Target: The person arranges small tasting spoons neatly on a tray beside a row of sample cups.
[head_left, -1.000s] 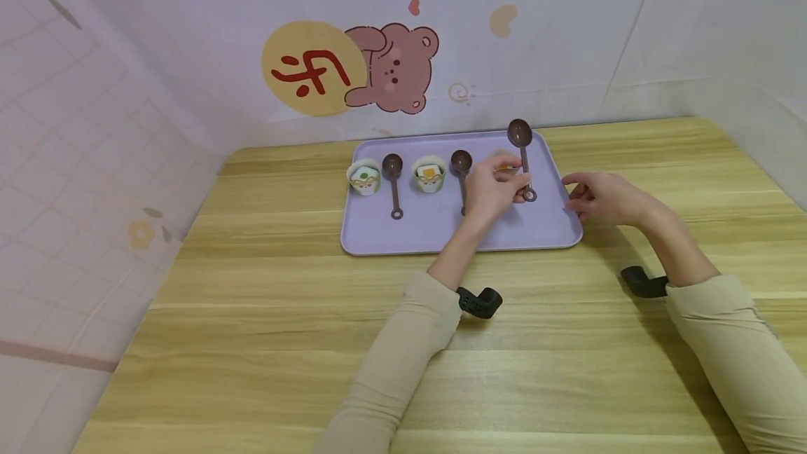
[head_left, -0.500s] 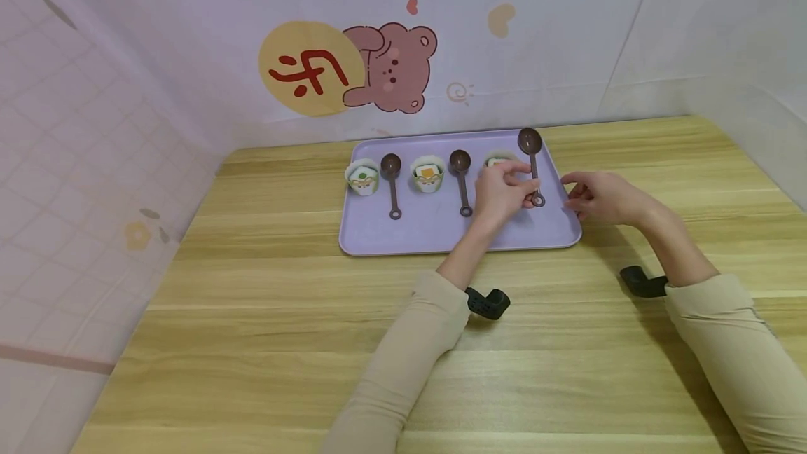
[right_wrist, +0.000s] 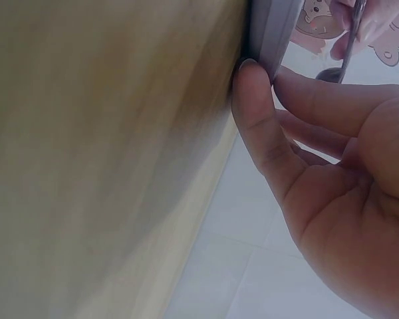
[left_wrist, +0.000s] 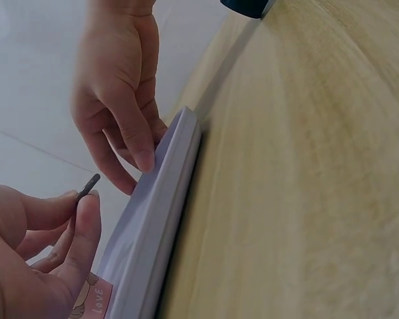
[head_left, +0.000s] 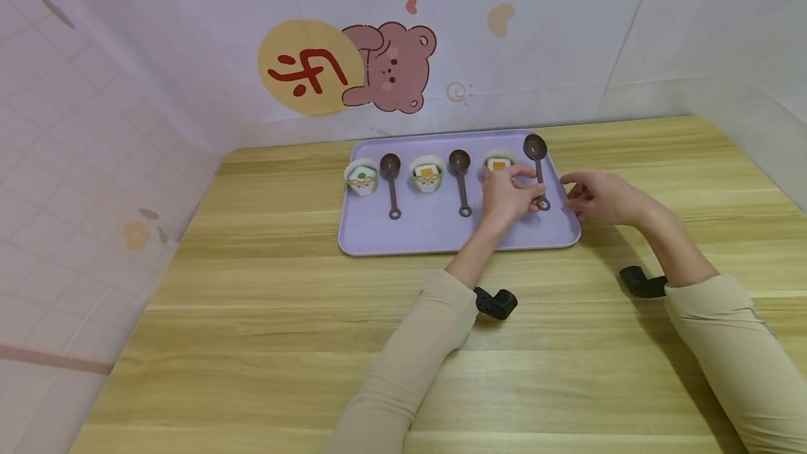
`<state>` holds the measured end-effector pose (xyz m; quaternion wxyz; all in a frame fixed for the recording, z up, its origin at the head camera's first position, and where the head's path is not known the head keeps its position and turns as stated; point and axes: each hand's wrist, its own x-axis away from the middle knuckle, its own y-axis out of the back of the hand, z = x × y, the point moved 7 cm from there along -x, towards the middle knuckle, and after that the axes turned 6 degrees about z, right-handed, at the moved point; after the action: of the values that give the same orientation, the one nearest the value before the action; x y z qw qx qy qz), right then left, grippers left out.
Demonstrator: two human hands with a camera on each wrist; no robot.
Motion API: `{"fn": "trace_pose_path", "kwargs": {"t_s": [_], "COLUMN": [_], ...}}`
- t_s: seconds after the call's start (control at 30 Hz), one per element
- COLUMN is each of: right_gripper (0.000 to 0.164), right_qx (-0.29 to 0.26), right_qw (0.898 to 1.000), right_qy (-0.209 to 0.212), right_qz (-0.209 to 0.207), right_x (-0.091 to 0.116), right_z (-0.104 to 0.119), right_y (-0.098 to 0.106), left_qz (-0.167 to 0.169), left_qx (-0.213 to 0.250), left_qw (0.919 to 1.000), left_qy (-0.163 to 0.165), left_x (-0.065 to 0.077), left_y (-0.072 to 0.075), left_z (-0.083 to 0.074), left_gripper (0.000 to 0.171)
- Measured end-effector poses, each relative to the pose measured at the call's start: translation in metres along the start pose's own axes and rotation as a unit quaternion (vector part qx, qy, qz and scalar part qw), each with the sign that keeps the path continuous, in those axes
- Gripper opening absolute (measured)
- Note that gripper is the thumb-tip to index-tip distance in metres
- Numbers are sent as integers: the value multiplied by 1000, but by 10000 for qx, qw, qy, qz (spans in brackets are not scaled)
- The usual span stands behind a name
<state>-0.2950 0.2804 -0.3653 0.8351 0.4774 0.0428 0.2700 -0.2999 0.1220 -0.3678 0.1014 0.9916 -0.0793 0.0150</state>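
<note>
In the head view my left hand (head_left: 506, 196) pinches the handle of a brown measuring spoon (head_left: 535, 148) over the right end of a lilac tray (head_left: 410, 240). The dark handle end (left_wrist: 88, 187) shows between thumb and finger in the left wrist view. Whether the bowl touches the tray I cannot tell. At the tray's right edge, my right hand (head_left: 602, 196) holds the rim (right_wrist: 269, 40) between thumb and fingers. Two similar spoons lie on the tray, one at left (head_left: 391, 165) and one in the middle (head_left: 461, 161). Part of the right cupcake (head_left: 499, 164) is hidden behind my left hand.
Two more cupcakes in paper cups, a left one (head_left: 362, 179) and a middle one (head_left: 426, 175), stand on the tray. The tray lies on a wood-grain table (head_left: 265, 314), close to a printed wall covering (head_left: 536, 69) at the back.
My left hand has moved right and slightly toward me with the measuring spoon, uncovering the middle spoon and part of the right cupcake. My right hand has stayed at the tray's edge.
</note>
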Motion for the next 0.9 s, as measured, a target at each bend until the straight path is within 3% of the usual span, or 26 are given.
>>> {"fn": "trace_pose_path", "kwargs": {"t_s": [0.2,0.5,0.9], "right_gripper": [41,41,42], "right_qx": [27,97,38], "right_qw": [10000,10000,10000], "right_qy": [8,-3,63], "right_qz": [-15,-14,-13], "right_x": [0,1,2], "right_z": [2,2,3], "right_y": [-1,1,0], "left_qz": [-120,-132,-75], "left_qx": [-366,-85,-215], "left_qw": [9993,9990,9989], "left_qy": [29,421,400], "left_x": [-1,-5,-8], "left_y": [-2,-10,-18], "left_z": [3,12,14], "left_gripper": [16,16,17]}}
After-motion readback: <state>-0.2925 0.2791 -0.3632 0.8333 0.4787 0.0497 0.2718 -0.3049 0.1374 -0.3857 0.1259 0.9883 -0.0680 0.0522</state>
